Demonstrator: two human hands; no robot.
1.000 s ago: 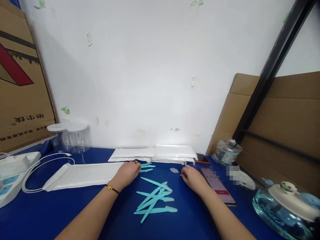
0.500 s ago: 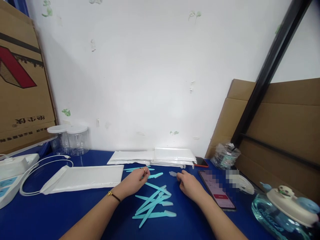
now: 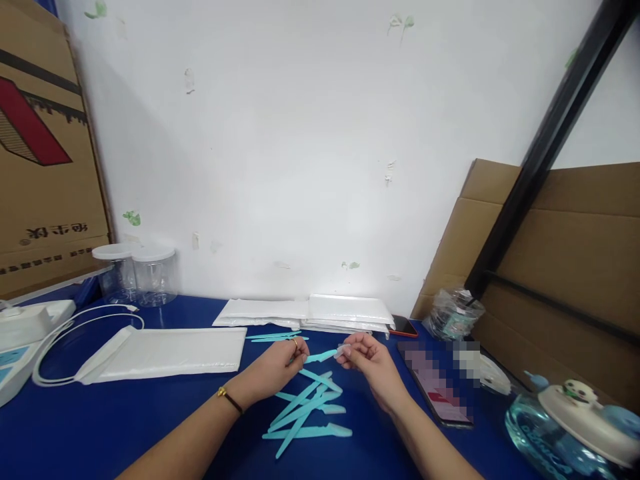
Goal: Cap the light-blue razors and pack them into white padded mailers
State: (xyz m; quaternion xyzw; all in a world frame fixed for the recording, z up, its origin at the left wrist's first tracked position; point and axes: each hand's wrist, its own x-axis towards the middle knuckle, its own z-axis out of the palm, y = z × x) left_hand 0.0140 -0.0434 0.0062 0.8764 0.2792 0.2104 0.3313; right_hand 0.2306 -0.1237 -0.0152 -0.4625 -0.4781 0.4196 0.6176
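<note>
The left hand (image 3: 281, 365) is nearly closed, thumb and fingers pinched on the handle end of a turquoise eyebrow razor (image 3: 323, 357), which lies level just above or on the worktop (image 3: 75, 433), its head towards the right hand (image 3: 375, 367). The right hand is partly curled, its thumb and forefinger closed on a small translucent cap (image 3: 343, 350) at the razor's head; whether the cap is over the blade or only against it, I cannot tell. Just nearer the person lies a crossed pile of razors (image 3: 300, 433), and beyond the left hand a few more razors (image 3: 273, 338) lie side by side. A white pouch (image 3: 195, 350) lies on the left, white packets (image 3: 350, 308) are stacked by the wall, and a phone (image 3: 435, 383) rests beside the right forearm. The held razor looks like thin moulded plastic: very light, fairly stiff lengthwise, perhaps a little springy at its slim tail, and smooth enough to roll between fingertips. The handle is the place to grip it, well clear of the blade edge. The cap seems light, thin and easy to drop or squash, so it is best pinched gently by its sides.
</note>
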